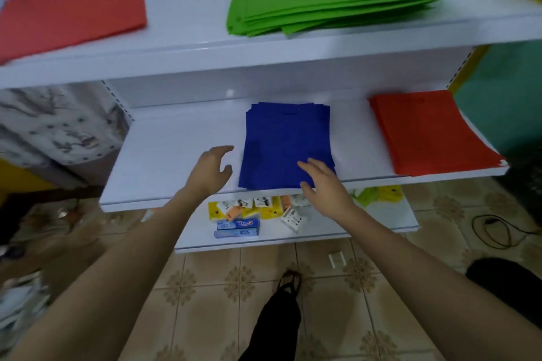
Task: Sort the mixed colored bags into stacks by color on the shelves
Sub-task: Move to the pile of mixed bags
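Blue bag stack (pixel 286 143) lay at middle shelf (pixel 164 155) front edge. Right hand (pixel 322 184) rested straight-fingered on its front-right corner; left hand (pixel 211 170) just beside stack, fingers loose, empty.

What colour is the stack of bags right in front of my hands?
Dark blue. The stack of bags shows best in the head view.

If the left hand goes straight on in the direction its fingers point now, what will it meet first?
Most likely the left edge of the blue stack, just beyond the left hand; its height above the shelf is unclear.
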The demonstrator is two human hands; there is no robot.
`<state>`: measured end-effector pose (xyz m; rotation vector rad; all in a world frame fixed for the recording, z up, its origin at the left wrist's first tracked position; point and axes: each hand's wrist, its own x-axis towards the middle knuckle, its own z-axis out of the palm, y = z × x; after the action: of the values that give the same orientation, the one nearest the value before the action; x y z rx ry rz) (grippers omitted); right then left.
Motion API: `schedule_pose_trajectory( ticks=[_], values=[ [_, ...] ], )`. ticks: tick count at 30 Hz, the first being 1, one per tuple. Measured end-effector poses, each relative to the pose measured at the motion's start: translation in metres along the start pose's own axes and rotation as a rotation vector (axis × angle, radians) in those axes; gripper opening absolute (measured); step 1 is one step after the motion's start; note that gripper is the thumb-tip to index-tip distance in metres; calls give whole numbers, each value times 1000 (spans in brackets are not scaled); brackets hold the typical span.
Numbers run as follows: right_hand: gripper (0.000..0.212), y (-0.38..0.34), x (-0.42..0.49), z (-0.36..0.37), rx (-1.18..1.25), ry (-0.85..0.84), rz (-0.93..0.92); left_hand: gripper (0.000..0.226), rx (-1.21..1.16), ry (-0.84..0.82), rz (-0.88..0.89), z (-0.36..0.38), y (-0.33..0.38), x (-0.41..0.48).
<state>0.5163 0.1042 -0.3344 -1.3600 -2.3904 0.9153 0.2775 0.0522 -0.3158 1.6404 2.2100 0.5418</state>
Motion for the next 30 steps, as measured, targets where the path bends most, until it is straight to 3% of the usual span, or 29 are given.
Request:
schedule_pose_trajectory(
  ticks=[8,11,14,18,25,30],
  values=[
    [43,-156,-3,-41,-137,79,-402,34,275,444,266,-140,0,-57],
    [40,-221,15,-59,-78,164,-519,42,317,606,386,-200,-13,-57],
    [40,-272,47,-69,-38,211,-576,37,330,678,375,-250,-45,-40],
    [42,-317,105,-75,-62,227,-500,27,245,684,209,-298,-103,-5],
    [39,-348,195,-59,25,214,-141,47,128,397,-201,-344,-174,69],
    [41,-357,230,-51,36,240,-7,49,-94,397,-271,-355,-188,106]
  ],
)
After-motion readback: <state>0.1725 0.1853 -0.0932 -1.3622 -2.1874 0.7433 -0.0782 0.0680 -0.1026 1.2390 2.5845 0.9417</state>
